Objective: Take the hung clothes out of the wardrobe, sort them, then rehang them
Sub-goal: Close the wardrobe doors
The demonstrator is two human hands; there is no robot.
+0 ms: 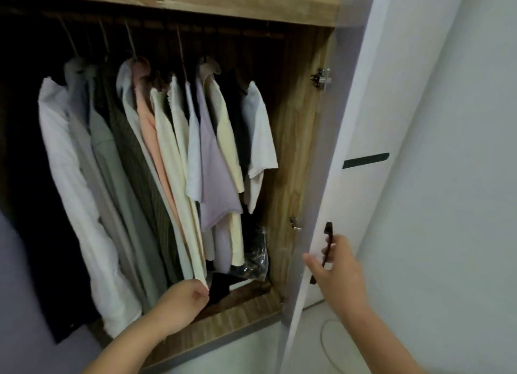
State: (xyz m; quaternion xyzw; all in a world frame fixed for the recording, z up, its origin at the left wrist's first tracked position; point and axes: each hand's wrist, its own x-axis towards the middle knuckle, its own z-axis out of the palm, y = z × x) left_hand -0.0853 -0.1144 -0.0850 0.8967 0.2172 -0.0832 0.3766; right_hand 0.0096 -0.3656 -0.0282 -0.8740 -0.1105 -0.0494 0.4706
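The wooden wardrobe [296, 155] stands open with several garments hanging close together on hangers from a rail near the top. From the left I see a white robe [70, 177], grey and olive pieces, a peach shirt [148, 127], a cream garment [173, 177], a lilac top [212, 172] and a white T-shirt [260, 138]. My left hand [181, 303] pinches the bottom hem of the cream garment. My right hand [335, 270] grips the dark handle [327, 242] of the white wardrobe door [349, 122], which is swung open to the right.
A clear plastic bag with dark contents [256, 259] lies on the wardrobe floor at the right, beside dark folded cloth. A wooden shelf [195, 1] runs above the rail. A thin cable [327, 343] curls on the white floor behind the door. A white wall stands at the right.
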